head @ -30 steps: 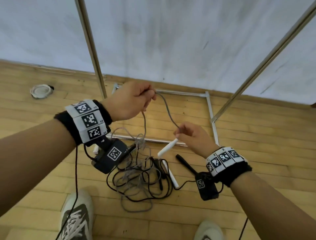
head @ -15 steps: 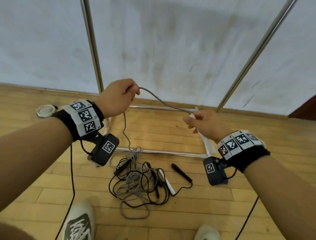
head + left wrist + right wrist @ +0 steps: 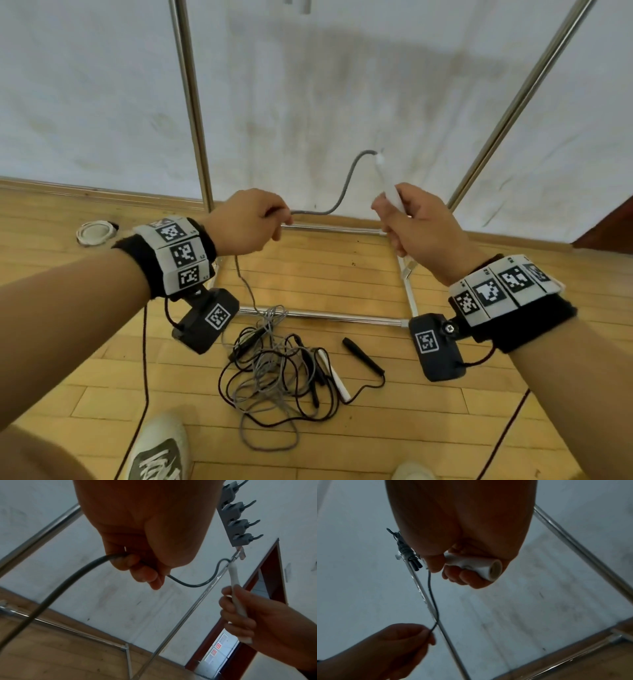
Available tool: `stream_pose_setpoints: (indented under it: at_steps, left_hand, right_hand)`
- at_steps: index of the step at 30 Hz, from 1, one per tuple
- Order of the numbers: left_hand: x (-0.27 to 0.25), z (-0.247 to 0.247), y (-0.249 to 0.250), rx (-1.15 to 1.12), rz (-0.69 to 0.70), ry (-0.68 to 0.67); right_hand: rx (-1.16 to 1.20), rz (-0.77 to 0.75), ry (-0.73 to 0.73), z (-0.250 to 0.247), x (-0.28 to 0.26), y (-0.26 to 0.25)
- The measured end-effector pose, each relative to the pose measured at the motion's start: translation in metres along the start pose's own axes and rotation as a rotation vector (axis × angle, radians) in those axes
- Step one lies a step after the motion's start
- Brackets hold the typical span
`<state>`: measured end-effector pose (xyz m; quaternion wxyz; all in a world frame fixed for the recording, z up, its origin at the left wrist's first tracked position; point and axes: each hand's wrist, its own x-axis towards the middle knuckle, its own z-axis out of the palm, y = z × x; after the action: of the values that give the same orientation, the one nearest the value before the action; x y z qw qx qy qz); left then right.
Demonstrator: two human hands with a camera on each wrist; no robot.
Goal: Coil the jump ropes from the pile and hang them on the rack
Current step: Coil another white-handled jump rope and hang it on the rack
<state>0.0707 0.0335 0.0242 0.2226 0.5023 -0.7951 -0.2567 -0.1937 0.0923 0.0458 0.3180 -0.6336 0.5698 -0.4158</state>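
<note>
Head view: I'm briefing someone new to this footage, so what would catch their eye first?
Two raised hands share one grey rope before the wall: the right hand grips its white handle upright, and the left hand pinches the cord. Below them, on the wooden floor, lies a tangled pile of ropes, black and grey, beside the metal rack.

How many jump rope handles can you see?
4, maybe more hidden in the tangle. One white handle is in the right hand. On the floor: another white handle, a black handle beside the pile, and one black handle inside it.
</note>
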Motion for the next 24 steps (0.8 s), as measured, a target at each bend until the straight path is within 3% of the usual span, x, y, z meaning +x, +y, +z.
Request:
stream_pose_setpoints:
  at_steps: [5,11,18,24]
  left_hand:
    - [0.002,0.017,0.025,0.025,0.057,-0.107]
    - [0.002,0.029,0.039,0.037,0.156,-0.149]
    - [0.0,0.026,0.002,0.057,0.054,-0.283]
    - [-0.003,0.027,-0.034,0.247,-0.019,-0.446]
  right_hand:
    - [-0.068,-0.113,-0.01,0.015,-0.006,-0.009]
    - [-0.244,-0.132,-0.005,0.024,-0.007,0.0]
    - [-0.195,-0.12,0.212,-0.007,0.018,0.005]
    - [-0.22,-0.067,0.244,-0.019,0.025,0.019]
